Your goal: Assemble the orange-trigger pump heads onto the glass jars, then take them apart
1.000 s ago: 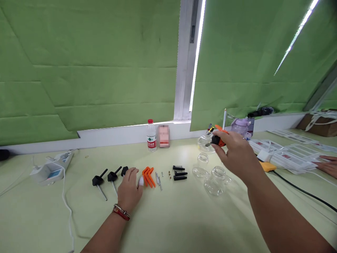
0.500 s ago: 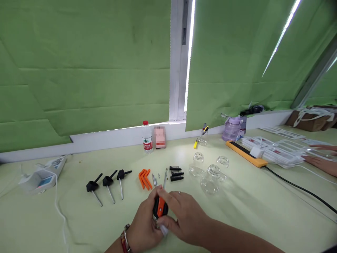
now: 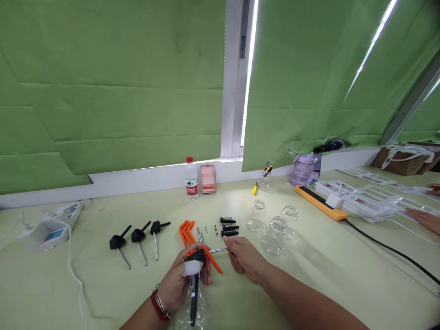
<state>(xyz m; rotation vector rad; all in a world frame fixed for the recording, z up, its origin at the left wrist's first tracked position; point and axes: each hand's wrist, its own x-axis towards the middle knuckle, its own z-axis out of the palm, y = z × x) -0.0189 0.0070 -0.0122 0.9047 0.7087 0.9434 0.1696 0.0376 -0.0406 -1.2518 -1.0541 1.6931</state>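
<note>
One clear bottle (image 3: 202,307), at the bottom of the view, gripped near its top by the left hand (image 3: 177,284). Fitted to it: one black head (image 3: 196,255) and one orange lever (image 3: 215,262), the lever slanting down to the right. One black tube (image 3: 194,295), inside the bottle. One white wrapping (image 3: 192,268), on the left thumb. Bracelets (image 3: 158,302), on the left wrist.

One metal rod (image 3: 218,250), reaching rightward from the black head, its far end pinched between thumb and fingers of the right hand (image 3: 245,259); how it joins the head is hard to make out, the left fingers being in the way.

Set out on the worktop (image 3: 130,302), from left to right:
- Three black pump heads (image 3: 138,236), each with a rod, in a row.
- Three orange levers (image 3: 187,233), nested side by side, just beyond the left hand.
- Metal pins (image 3: 200,235), beside the levers.
- Tiny pale pieces (image 3: 206,229) and tiny brown pieces (image 3: 216,228), too small to identify.
- Three black spring parts (image 3: 230,227), stacked in a column; the lowest lies just beside the right fingertips.
- Three clear vessels (image 3: 273,243), upright, close together.

Behind: one red-capped water bottle (image 3: 191,181), beside a pink box (image 3: 208,178); one clear jar (image 3: 264,184) holding tools. Right: one purple jug (image 3: 302,169); one yellow-and-black power strip (image 3: 321,202), beside clear plastic cases (image 3: 357,197). Far right: another person's hand (image 3: 424,220).
</note>
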